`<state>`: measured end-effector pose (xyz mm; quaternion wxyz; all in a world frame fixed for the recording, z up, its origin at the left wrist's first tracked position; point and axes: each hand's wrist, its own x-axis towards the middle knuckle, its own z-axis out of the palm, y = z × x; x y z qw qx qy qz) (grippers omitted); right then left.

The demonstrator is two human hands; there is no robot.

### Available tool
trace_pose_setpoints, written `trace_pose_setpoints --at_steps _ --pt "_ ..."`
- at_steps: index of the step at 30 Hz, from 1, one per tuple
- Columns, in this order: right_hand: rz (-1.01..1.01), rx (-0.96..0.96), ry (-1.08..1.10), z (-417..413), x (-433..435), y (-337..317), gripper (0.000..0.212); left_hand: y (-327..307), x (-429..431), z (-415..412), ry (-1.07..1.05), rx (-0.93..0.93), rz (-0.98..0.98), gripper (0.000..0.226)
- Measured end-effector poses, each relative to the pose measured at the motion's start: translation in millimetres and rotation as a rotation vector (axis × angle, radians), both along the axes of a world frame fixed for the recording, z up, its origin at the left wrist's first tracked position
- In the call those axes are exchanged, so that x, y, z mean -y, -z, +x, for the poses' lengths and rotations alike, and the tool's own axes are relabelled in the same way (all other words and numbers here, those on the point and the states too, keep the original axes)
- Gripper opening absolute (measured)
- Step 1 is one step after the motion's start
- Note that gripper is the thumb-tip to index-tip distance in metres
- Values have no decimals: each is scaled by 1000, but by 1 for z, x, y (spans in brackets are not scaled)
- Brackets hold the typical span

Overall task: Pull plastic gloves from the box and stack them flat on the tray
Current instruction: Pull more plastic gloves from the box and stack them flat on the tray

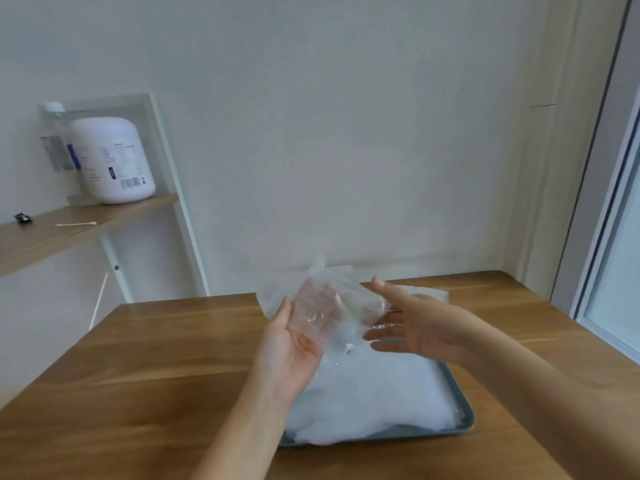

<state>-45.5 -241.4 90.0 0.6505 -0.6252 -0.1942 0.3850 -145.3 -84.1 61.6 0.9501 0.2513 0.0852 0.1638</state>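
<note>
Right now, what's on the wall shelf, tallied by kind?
White jug: 1
Clear bottle: 1
Cotton swab: 1
Small black item, too small to identify: 1
Total: 4

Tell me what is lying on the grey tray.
A thick pile of clear plastic gloves covers most of the tray; only its right rim and near edge show. The tray floor under the pile is hidden.
</note>
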Motion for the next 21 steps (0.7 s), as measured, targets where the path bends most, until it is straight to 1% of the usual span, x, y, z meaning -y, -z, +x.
trace_pose_setpoints --at_steps 1,3,4,5,7,10,12,15,17,19,21 --pt "46 -35 -53 -5 -5 2 50 2 1 -2 -31 -6 26 46" --pt "119 25 -64 -12 -19 7 25 6 2 -6 -69 -13 73 46" --pt "149 74 -39 -14 -25 7 17 7 2 -8 -78 -7 82 45" --pt "164 121 -10 -15 -30 6 16 8 0 -11 -90 3 84 43" --pt "150 203 17 -14 -35 1 25 8 -8 -18 -139 28 71 40" --pt "61 343 -54 -5 -32 -6 39 11 -25 -25 -226 14 82 37" --pt "-7 419 -107 3 -27 -7 45 16 -31 -29 -224 -29 102 33" --pt "-111 454 -155 18 -19 1 49 25 -35 -31 -194 -127 165 27" --pt "-170 429 -165 28 -12 10 57 30 -33 -32 -193 -226 292 22" --pt "-219 389 -179 37 -5 20 63 38 -30 -31 -220 -366 520 18" --pt "-254 367 -189 42 1 29 60 45 -26 -30 -233 -499 741 15"
